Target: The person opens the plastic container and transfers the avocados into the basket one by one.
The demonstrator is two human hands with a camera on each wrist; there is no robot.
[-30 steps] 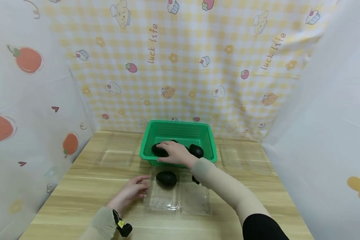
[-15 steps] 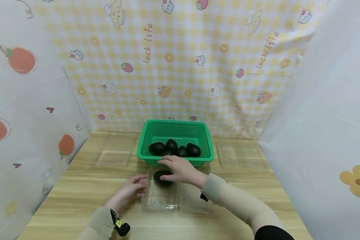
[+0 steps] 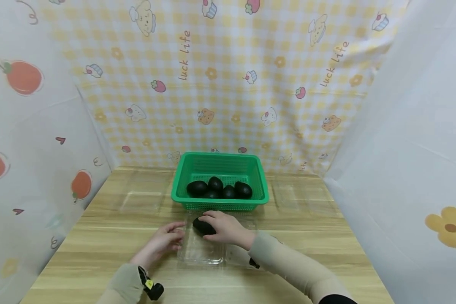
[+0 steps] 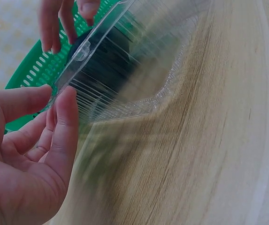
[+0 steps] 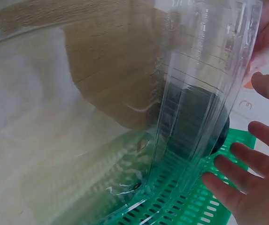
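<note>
A dark avocado (image 3: 202,226) lies at the far end of a clear plastic clamshell box (image 3: 203,252), whose lid (image 3: 237,256) is folded open to the right. My right hand (image 3: 228,229) is over the avocado from the right. In the right wrist view its fingers (image 5: 261,133) are spread and nearly straight beside the box wall. My left hand (image 3: 163,241) is at the box's left side; in the left wrist view the thumb and a finger (image 4: 65,110) pinch its rim. Just behind the box, a green basket (image 3: 220,205) holds several more avocados (image 3: 244,190).
Other clear plastic boxes stand at the back: one box (image 3: 139,201) left of the basket and another box (image 3: 289,197) to its right. The wooden table (image 3: 311,253) runs back to a patterned cloth wall (image 3: 220,97), with pale sheets on both sides.
My right hand has come back from above the basket to the avocado in the box, which has turned a little. My left hand stays at the box's left edge. The view shifted slightly.
</note>
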